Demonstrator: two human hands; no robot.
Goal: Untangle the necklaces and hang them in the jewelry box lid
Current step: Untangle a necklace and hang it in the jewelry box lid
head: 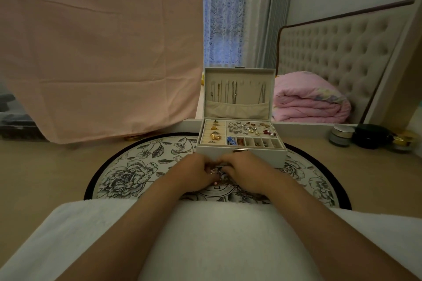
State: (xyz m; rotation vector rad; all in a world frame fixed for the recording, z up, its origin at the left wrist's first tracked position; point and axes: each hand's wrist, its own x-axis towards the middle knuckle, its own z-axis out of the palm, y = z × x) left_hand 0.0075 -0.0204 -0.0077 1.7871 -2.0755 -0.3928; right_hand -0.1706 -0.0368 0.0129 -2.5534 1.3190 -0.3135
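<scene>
2 bare forearms [137, 212], white fleecy garment [217, 235] over lap, pink-painted nails, left hand [198, 172]

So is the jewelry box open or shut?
The jewelry box is open: its lid stands upright at the back, necklaces hanging inside, and the tray of rings and earrings is uncovered.

The tabletop [45, 178] is light brown. A round mat [127, 166] with grey flowers and a black edge lies flat on it. An open white jewelry box [271, 158] stands on the far half of the mat. A thin chain from the necklaces [238, 188] lies on the mat, just in front of the box. A soft white cloth [217, 235] covers the mat's near edge. Far to the right of the mat stand a grey jar [341, 136], a round black case [370, 136] and a gold-topped jar [403, 142], close together.
</scene>
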